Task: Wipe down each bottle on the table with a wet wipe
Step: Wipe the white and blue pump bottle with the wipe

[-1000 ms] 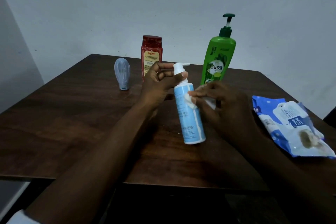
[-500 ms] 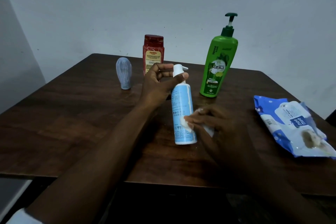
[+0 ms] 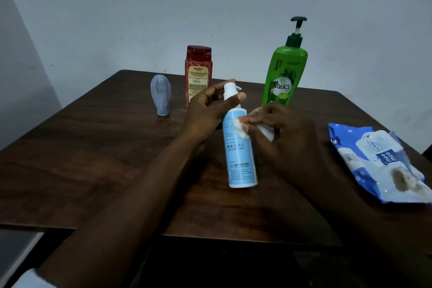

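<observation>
A light blue pump bottle (image 3: 239, 156) stands tilted on the dark wooden table (image 3: 98, 159). My left hand (image 3: 208, 110) grips its white pump top between thumb and fingers. My right hand (image 3: 285, 131) pinches a crumpled white wet wipe (image 3: 240, 127) and presses it against the bottle's upper body. Behind stand a tall green pump bottle (image 3: 284, 72), a red bottle (image 3: 198, 72) and a small pale blue bottle (image 3: 160, 97) set on its cap.
A blue and white wet wipe pack (image 3: 378, 161) lies near the table's right edge. A plain grey wall runs behind the table. The table's front edge is close below my forearms.
My right hand with the wipe has moved up from the bottle's lower body to its upper part. The bottle's base has tipped toward me again. My left hand keeps its grip on the pump.
</observation>
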{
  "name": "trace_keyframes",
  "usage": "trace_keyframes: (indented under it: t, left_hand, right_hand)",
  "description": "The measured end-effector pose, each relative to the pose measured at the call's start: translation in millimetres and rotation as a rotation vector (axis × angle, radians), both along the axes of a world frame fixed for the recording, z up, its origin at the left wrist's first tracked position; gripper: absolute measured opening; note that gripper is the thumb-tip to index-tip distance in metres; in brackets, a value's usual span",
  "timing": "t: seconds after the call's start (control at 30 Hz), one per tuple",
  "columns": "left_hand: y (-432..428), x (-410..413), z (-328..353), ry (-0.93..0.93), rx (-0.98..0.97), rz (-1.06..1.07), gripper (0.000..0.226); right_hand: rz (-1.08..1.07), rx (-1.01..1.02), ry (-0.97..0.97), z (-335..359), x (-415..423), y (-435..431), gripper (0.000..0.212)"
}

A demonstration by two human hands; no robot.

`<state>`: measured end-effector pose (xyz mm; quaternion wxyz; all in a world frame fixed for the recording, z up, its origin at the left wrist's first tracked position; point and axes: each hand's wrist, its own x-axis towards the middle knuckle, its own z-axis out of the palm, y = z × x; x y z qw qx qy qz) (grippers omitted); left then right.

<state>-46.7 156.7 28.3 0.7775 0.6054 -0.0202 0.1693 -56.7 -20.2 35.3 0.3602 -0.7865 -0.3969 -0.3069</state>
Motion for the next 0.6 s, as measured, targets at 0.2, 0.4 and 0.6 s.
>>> trace_keyframes:
  t: [0.2, 0.4, 0.6]
  left_hand:
    - [6, -1, 4, 0.014, -0.04, -0.073, 0.038]
    - [9, -5, 6, 0.048, -0.042, -0.102, 0.038]
    - [8, -5, 5, 0.051, -0.035, -0.077, 0.04]
  right_hand:
    - [-0.018, 0.029, -0.048, 15, 17, 13, 0.016]
    - [0.034, -0.049, 0.017, -11, -12, -1, 0.026]
    - [0.022, -0.053, -0.04, -50, -50, -27, 0.02]
